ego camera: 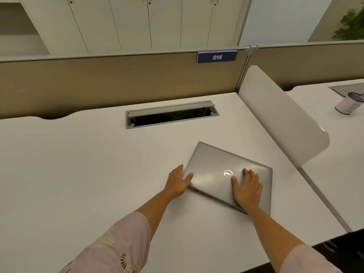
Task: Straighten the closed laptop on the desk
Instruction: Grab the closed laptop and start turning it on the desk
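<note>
While the closed laptop (216,170) lies on the right part of the white desk (78,164), its long axis is turned against the desk's front edge: the left corner points away, the right end comes nearer to the person. Both hands already touch it. The left hand (178,182) presses open against the left corner, thumb on the lid. The right hand (247,189) lies flat and spread on the lid, near the front edge; neither hand grasps. I judge a turn is needed until the long side is parallel to the cable tray (171,115).
</note>
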`<action>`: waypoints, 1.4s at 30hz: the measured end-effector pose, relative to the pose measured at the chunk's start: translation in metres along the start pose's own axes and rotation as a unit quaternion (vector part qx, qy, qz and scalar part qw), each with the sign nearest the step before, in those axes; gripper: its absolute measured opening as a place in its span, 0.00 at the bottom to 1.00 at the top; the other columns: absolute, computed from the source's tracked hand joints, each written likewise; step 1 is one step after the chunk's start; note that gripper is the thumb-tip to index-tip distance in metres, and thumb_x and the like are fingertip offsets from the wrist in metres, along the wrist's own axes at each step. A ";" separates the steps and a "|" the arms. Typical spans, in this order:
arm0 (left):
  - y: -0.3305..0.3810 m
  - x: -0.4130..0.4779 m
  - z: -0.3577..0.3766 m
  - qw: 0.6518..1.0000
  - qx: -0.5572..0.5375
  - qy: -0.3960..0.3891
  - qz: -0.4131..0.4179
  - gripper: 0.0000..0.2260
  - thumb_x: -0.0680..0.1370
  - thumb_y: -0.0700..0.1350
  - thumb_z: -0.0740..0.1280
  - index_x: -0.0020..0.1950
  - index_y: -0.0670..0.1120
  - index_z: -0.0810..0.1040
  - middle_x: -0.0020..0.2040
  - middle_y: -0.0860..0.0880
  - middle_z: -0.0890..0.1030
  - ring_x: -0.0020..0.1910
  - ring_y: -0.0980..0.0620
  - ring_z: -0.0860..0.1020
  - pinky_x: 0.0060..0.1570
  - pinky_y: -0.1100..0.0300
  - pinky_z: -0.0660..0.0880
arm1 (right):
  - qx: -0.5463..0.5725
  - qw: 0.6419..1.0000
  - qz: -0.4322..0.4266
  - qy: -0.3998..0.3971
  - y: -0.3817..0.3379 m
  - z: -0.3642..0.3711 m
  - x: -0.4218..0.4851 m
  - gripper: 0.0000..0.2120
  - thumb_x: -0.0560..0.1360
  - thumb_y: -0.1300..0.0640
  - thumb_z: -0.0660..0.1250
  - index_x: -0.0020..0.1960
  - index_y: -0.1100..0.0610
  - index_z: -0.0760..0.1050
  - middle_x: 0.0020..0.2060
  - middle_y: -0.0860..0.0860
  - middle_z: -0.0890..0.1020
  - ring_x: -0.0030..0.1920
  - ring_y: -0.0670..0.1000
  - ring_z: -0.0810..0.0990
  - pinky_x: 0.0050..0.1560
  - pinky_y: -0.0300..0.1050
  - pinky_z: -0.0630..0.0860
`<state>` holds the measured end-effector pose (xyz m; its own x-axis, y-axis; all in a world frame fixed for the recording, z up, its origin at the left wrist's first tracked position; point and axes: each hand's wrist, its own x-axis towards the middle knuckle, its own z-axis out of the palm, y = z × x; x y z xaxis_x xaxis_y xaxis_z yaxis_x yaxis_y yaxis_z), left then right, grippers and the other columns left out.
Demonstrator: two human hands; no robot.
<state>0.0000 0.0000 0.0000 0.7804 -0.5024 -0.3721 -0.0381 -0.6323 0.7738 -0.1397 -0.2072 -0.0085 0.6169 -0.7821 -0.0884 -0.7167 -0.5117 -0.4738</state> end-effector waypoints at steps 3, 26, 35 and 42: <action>0.019 0.011 0.011 1.000 -0.008 -0.012 -0.026 0.35 0.79 0.58 0.61 0.79 0.45 0.51 0.79 0.46 0.56 0.78 0.45 0.51 0.75 0.49 0.53 | -0.003 0.999 0.036 0.028 0.016 -0.014 0.013 0.29 0.79 0.45 0.61 0.75 0.57 0.60 0.76 0.56 0.60 0.78 0.57 0.51 0.76 0.58 0.47; 0.076 0.043 -0.004 0.950 -0.172 -0.040 -0.256 0.49 0.63 0.70 0.70 0.78 0.49 0.57 0.79 0.45 0.54 0.76 0.44 0.56 0.72 0.47 0.57 | 0.208 0.913 0.350 0.021 0.010 -0.030 0.050 0.48 0.59 0.44 0.81 0.70 0.63 0.61 0.68 0.64 0.67 0.68 0.63 0.65 0.66 0.63 0.67; 0.014 0.005 -0.062 0.904 -0.256 0.074 -0.335 0.51 0.65 0.65 0.72 0.78 0.44 0.52 0.76 0.43 0.61 0.73 0.41 0.61 0.68 0.45 0.61 | 0.257 0.932 0.251 -0.056 -0.060 -0.003 0.032 0.39 0.65 0.46 0.78 0.69 0.61 0.68 0.67 0.62 0.70 0.67 0.63 0.67 0.63 0.60 0.69; -0.038 -0.041 -0.109 0.846 -0.330 0.134 -0.396 0.49 0.67 0.67 0.68 0.78 0.45 0.51 0.76 0.42 0.59 0.73 0.39 0.61 0.69 0.42 0.59 | 0.239 0.953 0.139 -0.123 -0.137 0.020 0.020 0.29 0.65 0.45 0.75 0.59 0.61 0.75 0.58 0.58 0.78 0.60 0.61 0.74 0.59 0.56 0.73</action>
<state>0.0370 0.1088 0.0419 0.5152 0.1329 -0.8467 0.8509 -0.1972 0.4868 -0.0229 -0.1453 0.0373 0.5247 -0.7266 -0.4436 -0.6699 -0.0308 -0.7418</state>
